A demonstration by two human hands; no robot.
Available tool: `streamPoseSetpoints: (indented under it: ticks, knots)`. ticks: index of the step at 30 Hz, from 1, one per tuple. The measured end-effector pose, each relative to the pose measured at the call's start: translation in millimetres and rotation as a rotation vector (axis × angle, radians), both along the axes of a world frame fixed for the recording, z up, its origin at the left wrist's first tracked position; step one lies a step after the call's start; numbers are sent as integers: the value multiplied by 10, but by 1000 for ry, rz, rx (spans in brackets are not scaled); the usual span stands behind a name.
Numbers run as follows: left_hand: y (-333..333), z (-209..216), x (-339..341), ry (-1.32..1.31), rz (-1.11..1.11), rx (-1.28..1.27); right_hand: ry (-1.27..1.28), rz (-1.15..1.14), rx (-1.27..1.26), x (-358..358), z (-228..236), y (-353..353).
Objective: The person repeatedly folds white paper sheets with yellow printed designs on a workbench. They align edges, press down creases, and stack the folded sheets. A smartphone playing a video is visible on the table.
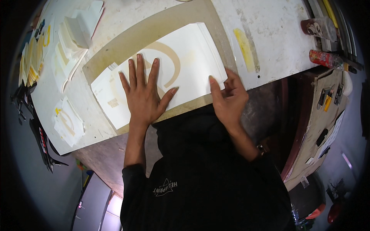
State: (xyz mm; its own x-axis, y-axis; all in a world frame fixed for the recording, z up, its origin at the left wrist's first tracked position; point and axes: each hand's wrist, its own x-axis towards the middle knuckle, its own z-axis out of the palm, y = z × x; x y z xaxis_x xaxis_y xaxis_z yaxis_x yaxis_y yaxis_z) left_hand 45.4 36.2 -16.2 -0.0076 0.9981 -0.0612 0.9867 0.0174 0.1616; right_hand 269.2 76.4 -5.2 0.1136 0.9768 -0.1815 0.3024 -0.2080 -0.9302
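Observation:
A folded stack of white paper (190,57) printed with a tan arc lies on a translucent, brownish mat (131,34) at the table's near edge. Flat on the left part of the paper rests my left hand (143,92), its fingers spread. My right hand (230,94) grips the near right corner of the stack, thumb on top and the other fingers curled at the edge, partly hidden. Several layers show along the right side of the paper.
On the white table (269,34), opened white folded sheets (71,42) and a smaller printed sheet (68,121) lie to the left. A yellow strip (244,50) is right of the mat. A dark cup (318,29) and a red-labelled bottle (325,59) stand at the far right, near a brown board (308,134).

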Motion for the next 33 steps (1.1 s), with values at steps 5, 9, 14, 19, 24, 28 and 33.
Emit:
streamPoseSetpoints:
  ticks: [5, 9, 14, 19, 24, 28, 33]
  knots:
    - [-1, -2, 0, -33, 19, -5, -408, 117, 393, 278, -60, 108]
    - [4, 0, -13, -33, 14, -3, -423, 234, 391, 267, -148, 64]
    - [9, 11, 1, -18, 7, -12, -485, 239, 457, 214, -231, 17]
    - [9, 4, -1, -17, 6, -23, -462, 217, 485, 185, -228, 20]
    - [12, 12, -5, -17, -2, -26, -407, 193, 459, 165, -239, 21]
    - [16, 12, 2, -17, 0, -27, -376, 171, 460, 154, -234, 23]
    - [7, 16, 3, -29, 10, -29, -217, 214, 556, 109, -196, 39]
